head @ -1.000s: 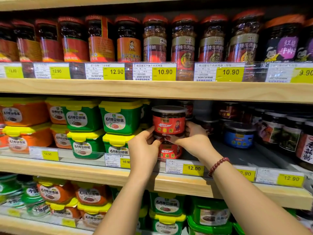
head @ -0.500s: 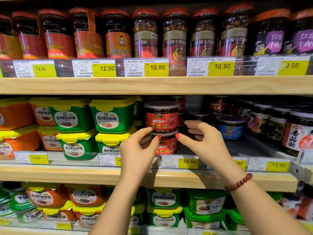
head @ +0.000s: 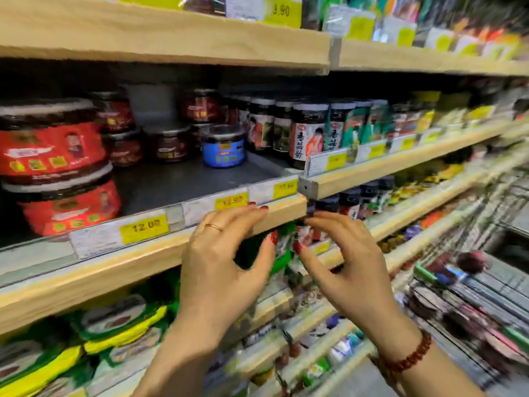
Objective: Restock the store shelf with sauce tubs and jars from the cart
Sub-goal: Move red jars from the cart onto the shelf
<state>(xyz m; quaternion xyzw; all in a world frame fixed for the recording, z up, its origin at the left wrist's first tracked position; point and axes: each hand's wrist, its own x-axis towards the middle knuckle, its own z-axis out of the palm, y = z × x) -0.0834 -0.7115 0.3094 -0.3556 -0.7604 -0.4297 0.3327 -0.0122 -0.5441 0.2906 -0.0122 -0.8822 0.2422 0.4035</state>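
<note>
Two red sauce tubs stand stacked at the left of the middle shelf (head: 160, 179), the upper tub (head: 51, 144) on the lower tub (head: 71, 207). My left hand (head: 223, 262) and my right hand (head: 343, 270) hover in front of the shelf edge, below and right of the stack, both empty with fingers loosely spread. A blue tub (head: 223, 146) and several dark red tubs (head: 171, 144) sit further back. The cart (head: 469, 296) at the lower right holds more tubs, blurred.
Dark jars (head: 307, 133) fill the shelf's right part. Green and yellow tubs (head: 120, 325) sit on the shelf below. Price tags (head: 144, 229) line the wooden shelf edge. The upper shelf board (head: 171, 32) overhangs. The picture is motion-blurred.
Both hands have let go of the stacked red tubs and drawn back from the shelf. The view has swung right, so the stack now sits at the left and the cart shows.
</note>
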